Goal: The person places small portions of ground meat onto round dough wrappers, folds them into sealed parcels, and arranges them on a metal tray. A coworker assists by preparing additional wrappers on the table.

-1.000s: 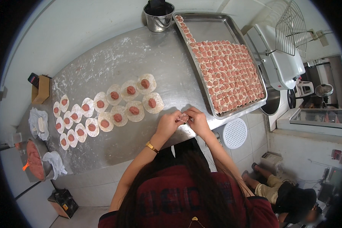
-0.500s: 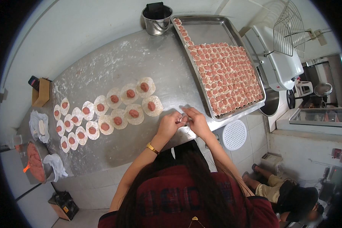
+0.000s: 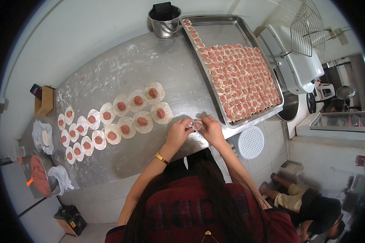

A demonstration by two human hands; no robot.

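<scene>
Between my two hands, near the table's front edge, is a small open-topped dumpling (image 3: 197,125) with pink meat showing inside its pale wrapper. The fingers of my left hand (image 3: 179,133) press its left side. Opposite them, my right hand (image 3: 211,130) closes on the right side with thumb and fingers. Round wrappers (image 3: 162,113), each topped with a lump of meat, lie in rows to the left of my hands. Beyond my right hand, a large metal tray (image 3: 221,30) holds many similar dumplings packed in tight rows.
At the far left stand a bowl of minced meat (image 3: 40,174) with an orange-handled tool, white plastic bags (image 3: 60,178) and a cardboard box (image 3: 44,101). A metal bucket (image 3: 165,26) is at the back. A white stool (image 3: 250,142) and another person (image 3: 312,206) are at the right.
My fingers have shifted around the dumpling, and its round meat top now shows more plainly. The wrappers and tray keep their places.
</scene>
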